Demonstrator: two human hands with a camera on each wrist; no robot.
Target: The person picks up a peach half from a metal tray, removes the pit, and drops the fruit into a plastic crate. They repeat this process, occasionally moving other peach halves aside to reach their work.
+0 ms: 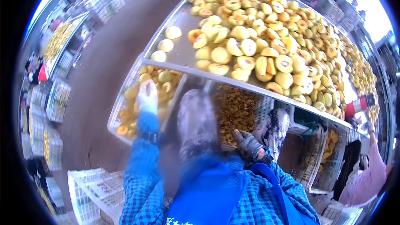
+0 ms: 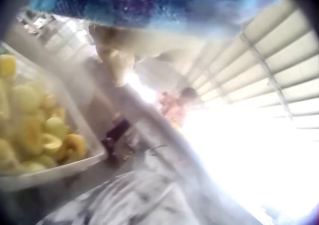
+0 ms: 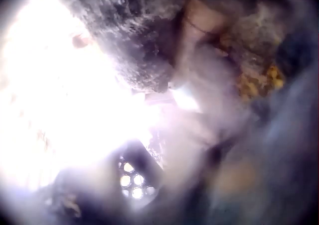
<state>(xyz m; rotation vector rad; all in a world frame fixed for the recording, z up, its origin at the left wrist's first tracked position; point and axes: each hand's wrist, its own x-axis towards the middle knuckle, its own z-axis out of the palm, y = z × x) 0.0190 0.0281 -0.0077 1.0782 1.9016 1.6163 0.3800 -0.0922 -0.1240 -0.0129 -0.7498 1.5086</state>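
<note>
The left hand (image 1: 147, 96), in a pale glove, is over the crate of halved yellow fruit (image 1: 165, 76) at the table's left corner. Blur hides its fingers; the left wrist view shows the hand (image 2: 115, 60) to the right of the fruit crate (image 2: 60, 172). The right hand (image 1: 248, 143), in a grey knitted glove, is near the wearer's lap, beside a container of small brown-yellow pieces (image 1: 237, 112). Its fingers look bent. In the right wrist view, a bright glint (image 3: 184, 98) lies by the glove (image 3: 134, 40); whether anything is held cannot be made out.
A metal table (image 1: 177, 52) heaped with halved fruit (image 1: 283, 63) spans the front. White crates (image 1: 89, 183) stand at lower left. At the right are another fruit crate (image 1: 329, 150) and a person's pink sleeve (image 1: 366, 179). Bare floor (image 1: 89, 100) shows at left.
</note>
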